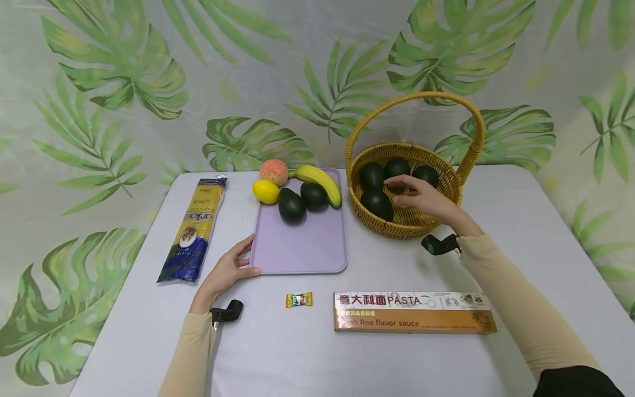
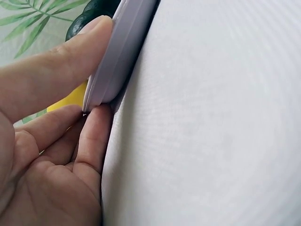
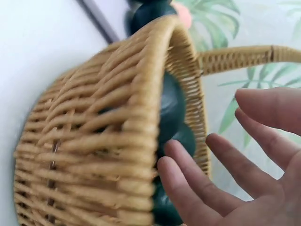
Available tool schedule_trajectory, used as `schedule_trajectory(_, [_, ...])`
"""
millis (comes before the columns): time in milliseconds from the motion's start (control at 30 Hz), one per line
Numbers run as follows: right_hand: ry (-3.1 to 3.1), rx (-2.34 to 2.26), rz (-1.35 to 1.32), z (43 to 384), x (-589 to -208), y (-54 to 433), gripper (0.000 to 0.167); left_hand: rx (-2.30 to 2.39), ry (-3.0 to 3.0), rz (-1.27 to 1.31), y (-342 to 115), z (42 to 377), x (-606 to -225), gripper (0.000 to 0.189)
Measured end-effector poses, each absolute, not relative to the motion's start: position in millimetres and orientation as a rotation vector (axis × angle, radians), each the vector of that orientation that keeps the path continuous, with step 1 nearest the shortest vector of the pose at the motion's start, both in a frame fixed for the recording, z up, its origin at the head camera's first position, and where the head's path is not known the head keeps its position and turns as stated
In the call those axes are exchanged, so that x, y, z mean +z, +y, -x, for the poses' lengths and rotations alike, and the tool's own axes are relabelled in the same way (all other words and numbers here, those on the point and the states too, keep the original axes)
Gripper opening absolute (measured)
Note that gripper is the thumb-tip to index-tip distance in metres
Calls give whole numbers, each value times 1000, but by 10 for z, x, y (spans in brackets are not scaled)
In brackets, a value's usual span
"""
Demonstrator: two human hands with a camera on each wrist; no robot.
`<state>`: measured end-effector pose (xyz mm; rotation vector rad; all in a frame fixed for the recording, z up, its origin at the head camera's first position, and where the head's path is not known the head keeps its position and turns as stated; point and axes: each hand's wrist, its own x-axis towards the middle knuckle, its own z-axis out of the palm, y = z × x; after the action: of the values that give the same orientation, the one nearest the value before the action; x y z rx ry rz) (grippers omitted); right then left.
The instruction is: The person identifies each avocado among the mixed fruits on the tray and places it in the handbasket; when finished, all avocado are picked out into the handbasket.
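Observation:
My left hand (image 1: pixel 230 270) holds the near left corner of the lilac tray (image 1: pixel 302 251), the thumb on its rim and the fingers at the edge in the left wrist view. On the tray lie two dark avocados (image 1: pixel 291 206) and a banana (image 1: pixel 322 181). A lemon (image 1: pixel 265 191) and a peach (image 1: pixel 274 172) sit at its far left corner. Over the wicker basket (image 1: pixel 397 229), my right hand (image 1: pixel 426 199) is spread with its fingers apart and nothing in them. Several avocados (image 1: pixel 378 204) lie inside the basket, partly behind its wall in the right wrist view.
A blue and yellow pasta bag (image 1: pixel 190 231) lies left of the tray. Nearer the front are a small wrapped candy (image 1: pixel 299 299) and a long pasta box (image 1: pixel 414 312). The basket's tall handle (image 1: pixel 416 95) arches above it. Leaf-patterned cloth hangs behind the table.

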<state>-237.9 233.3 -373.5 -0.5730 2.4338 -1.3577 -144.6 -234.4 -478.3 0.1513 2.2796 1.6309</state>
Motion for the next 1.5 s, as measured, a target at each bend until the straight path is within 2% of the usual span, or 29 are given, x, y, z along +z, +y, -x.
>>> schedule_trajectory(267, [2293, -1490, 688, 2284, -3607, 2156, 49, 1651, 2266, -158, -2351, 1431, -4757, 94])
schedule_trajectory(633, [2181, -1386, 890, 2245, -3642, 1561, 52, 1651, 2270, -141, -2340, 1432, -4753, 94])
schedule_trajectory(1133, [2029, -1337, 890, 2584, -3926, 767, 65, 1626, 2292, -154, -2344, 1440, -4750, 94])
schedule_trajectory(1500, [2182, -1106, 780, 2730, -3928, 332, 65, 1638, 2282, -131, -2331, 1438, -4747, 94])
